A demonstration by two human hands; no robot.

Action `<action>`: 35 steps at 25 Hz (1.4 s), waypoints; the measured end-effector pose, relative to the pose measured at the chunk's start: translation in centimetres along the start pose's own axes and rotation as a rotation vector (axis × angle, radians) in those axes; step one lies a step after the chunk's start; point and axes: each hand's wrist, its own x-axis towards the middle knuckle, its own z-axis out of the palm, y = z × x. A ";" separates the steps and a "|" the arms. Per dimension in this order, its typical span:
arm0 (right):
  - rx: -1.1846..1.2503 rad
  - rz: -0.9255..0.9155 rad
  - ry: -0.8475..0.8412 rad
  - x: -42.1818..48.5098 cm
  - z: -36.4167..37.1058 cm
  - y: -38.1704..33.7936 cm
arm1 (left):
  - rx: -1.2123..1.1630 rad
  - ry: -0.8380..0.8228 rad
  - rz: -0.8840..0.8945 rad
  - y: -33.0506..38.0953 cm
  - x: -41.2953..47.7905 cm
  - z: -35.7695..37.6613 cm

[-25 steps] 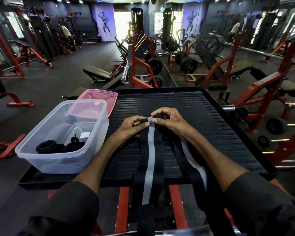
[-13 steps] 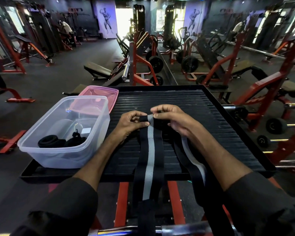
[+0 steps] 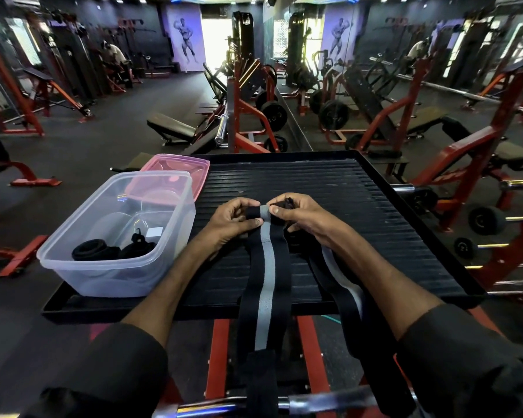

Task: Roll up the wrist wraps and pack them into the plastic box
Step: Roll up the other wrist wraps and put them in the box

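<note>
A black wrist wrap with a grey centre stripe [image 3: 264, 285] lies lengthwise on the black ribbed platform [image 3: 360, 212] and hangs over its near edge. My left hand [image 3: 231, 223] and my right hand [image 3: 298, 214] both pinch its far end, where a small roll has formed. A second striped wrap [image 3: 341, 279] lies under my right forearm. The clear plastic box [image 3: 103, 273] stands at the left of the platform, and two rolled black wraps [image 3: 94, 250] rest in its near end.
A pink lid [image 3: 175, 168] leans behind the box. A chrome bar [image 3: 323, 407] crosses below the platform. Red gym machines, benches and weight plates fill the floor beyond, with a person seated at the far left.
The far end of the striped wrap has been folded over into a thicker roll between my fingers. Both hands stay in the same spot on the platform.
</note>
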 end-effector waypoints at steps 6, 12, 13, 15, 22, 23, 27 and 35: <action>0.027 -0.122 0.010 -0.5 0.6 0.7 | 0.056 -0.093 -0.096 -0.6 -0.9 -0.8; 0.082 -0.025 -0.052 -0.9 0.5 -0.1 | 0.130 0.019 -0.017 -0.3 -1.4 -0.3; 0.137 0.013 -0.081 -0.9 0.3 -0.4 | 0.161 0.046 0.031 -0.4 -1.4 -0.2; 0.310 0.086 -0.111 -0.9 0.1 -0.9 | 0.259 0.088 0.141 -0.5 -1.4 -0.1; 0.100 0.166 -0.171 -1.0 -0.2 -0.6 | 0.316 0.174 0.296 0.0 -2.4 0.7; 0.069 0.145 -0.177 -1.3 -0.3 -0.6 | 0.315 0.166 0.295 0.1 -2.4 0.6; 0.028 -0.050 -0.139 -2.0 0.0 -0.6 | 0.153 0.004 0.109 0.7 -2.3 0.4; -0.110 -0.288 -0.101 -1.5 0.6 1.2 | 0.107 -0.214 -0.174 -0.5 -2.5 -1.0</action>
